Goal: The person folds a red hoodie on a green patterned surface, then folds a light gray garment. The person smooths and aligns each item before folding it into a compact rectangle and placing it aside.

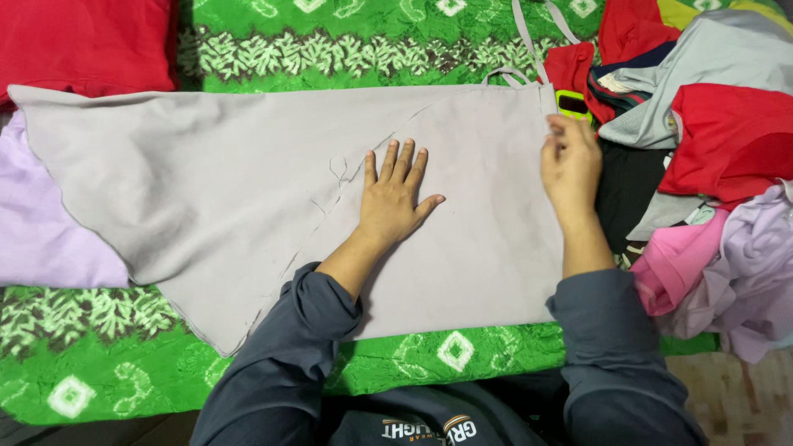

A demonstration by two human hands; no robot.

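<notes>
A large grey garment (206,182) lies spread flat across a green patterned bedcover (107,363), with one layer folded over along a slanted edge. My left hand (395,198) rests flat on the middle of it, fingers apart and palm down. Over at the garment's right edge my right hand (570,165) has its fingers curled onto the cloth near the top corner. Thin grey straps (529,41) run from that corner up across the cover.
A heap of loose clothes (719,149) in red, grey, pink and lilac sits at the right. A small yellow-green object (572,105) lies by the heap. Red fabric (83,41) is at the top left, lilac cloth (41,223) at the left.
</notes>
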